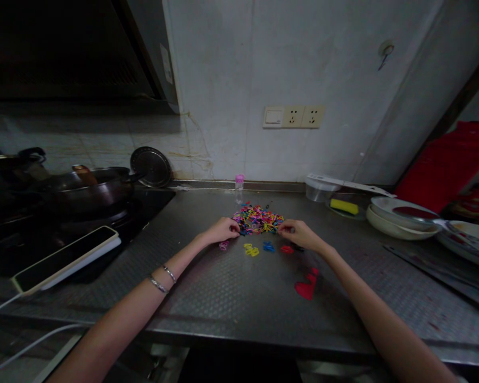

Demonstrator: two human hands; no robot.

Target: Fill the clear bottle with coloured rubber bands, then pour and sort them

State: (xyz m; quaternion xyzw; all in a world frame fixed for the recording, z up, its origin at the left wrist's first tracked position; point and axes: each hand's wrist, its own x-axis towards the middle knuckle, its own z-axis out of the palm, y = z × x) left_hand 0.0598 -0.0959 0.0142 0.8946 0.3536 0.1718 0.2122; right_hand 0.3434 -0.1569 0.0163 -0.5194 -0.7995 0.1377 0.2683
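A heap of small multicoloured rubber bands [257, 219] lies on the steel counter. At its left edge is my left hand [224, 230], fingers curled and closed at the bands; what they hold, if anything, is hidden. My right hand [297, 234] touches the heap's right edge with thumb and fingertips pinched, its contents too small to make out. In front of the heap are little groups of one colour: pink bands [223, 245], yellow bands [251, 249], blue bands [269, 246] and red bands [286, 249]. Some dark bands lie partly under my right hand.
A small clear bottle with a pink cap [239, 187] stands behind the heap. Nearer me lies a red heart-shaped piece [306, 286]. The stove with a pan [91, 186] and a phone-like device [67, 258] are left. Bowls [399, 221], a tub [320, 189] and a yellow sponge [344, 206] stand right.
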